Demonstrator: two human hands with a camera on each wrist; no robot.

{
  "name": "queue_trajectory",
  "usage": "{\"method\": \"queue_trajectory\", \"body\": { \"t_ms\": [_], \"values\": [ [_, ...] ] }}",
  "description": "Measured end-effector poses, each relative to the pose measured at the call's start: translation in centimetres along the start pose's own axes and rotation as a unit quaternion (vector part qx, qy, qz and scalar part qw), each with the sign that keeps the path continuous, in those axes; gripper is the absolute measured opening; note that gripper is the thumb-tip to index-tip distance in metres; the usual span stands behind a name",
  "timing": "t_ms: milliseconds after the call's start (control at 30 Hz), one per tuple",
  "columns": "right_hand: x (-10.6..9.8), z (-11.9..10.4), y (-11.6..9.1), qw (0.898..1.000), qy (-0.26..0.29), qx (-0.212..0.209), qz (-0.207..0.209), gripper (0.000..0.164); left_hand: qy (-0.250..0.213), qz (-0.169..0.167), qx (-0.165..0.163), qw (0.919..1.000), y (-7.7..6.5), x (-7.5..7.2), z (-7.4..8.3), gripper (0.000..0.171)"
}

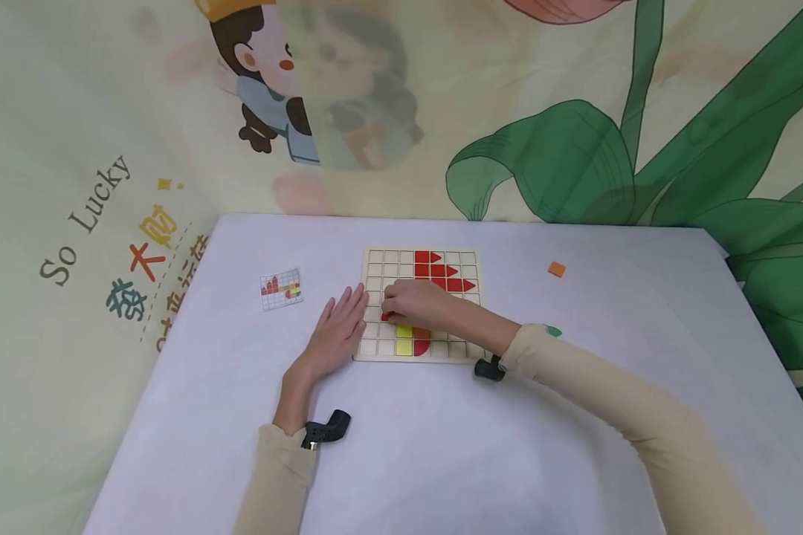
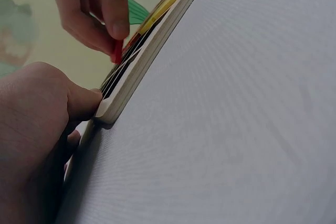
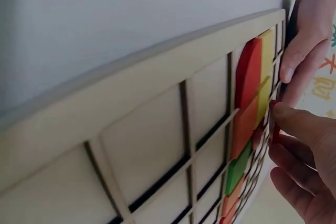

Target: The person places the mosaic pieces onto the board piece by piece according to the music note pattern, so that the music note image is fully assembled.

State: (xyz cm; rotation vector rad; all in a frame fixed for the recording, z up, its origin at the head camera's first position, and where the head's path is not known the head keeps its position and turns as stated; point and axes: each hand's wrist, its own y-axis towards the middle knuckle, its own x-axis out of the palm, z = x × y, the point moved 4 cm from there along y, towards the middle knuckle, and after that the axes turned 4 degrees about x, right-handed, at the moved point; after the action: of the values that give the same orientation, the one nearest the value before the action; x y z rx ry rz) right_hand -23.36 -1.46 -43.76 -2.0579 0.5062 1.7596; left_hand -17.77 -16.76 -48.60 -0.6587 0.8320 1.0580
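A wooden grid board (image 1: 456, 349) lies on the table, with red square and pointed pieces (image 1: 421, 258) along its far side. Two yellow squares (image 1: 404, 348) and a rounded red piece (image 1: 421, 348) sit in its near cells. My right hand (image 1: 418, 301) pinches a small red piece (image 3: 274, 123) between thumb and fingers over the board's left part. Flat beside the board's left edge, my left hand (image 1: 334, 333) has its fingers straight, and its thumb touches the frame in the left wrist view. Some central cells are hidden beneath my right hand.
To the left lies a small printed card (image 1: 282, 288) with a coloured grid pattern. An orange square piece (image 1: 557, 269) lies right of the board. Partly behind the right sleeve is a green leaf-shaped piece (image 1: 554, 331). A printed cloth hangs behind the white table (image 1: 401, 461).
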Motion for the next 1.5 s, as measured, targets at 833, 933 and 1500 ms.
{"method": "queue_trajectory", "body": {
  "t_ms": [833, 933, 1500],
  "values": [
    [-0.2, 0.0, -5.8, 0.999, 0.042, 0.029, -0.005, 0.043, -0.002, 0.001, -0.015, 0.9999, 0.1, 0.1, 0.3, 0.056],
    [-0.6, -0.8, -9.7, 0.997, 0.077, 0.026, -0.005, 0.042, -0.002, 0.003, -0.013, 0.9999, 0.1, 0.1, 0.4, 0.057],
    [-0.7, 1.5, -21.5, 0.991, 0.078, 0.082, 0.077, 0.037, -0.006, 0.005, -0.011, 0.9999, 0.0, -0.1, 0.5, 0.057]
  ]
}}
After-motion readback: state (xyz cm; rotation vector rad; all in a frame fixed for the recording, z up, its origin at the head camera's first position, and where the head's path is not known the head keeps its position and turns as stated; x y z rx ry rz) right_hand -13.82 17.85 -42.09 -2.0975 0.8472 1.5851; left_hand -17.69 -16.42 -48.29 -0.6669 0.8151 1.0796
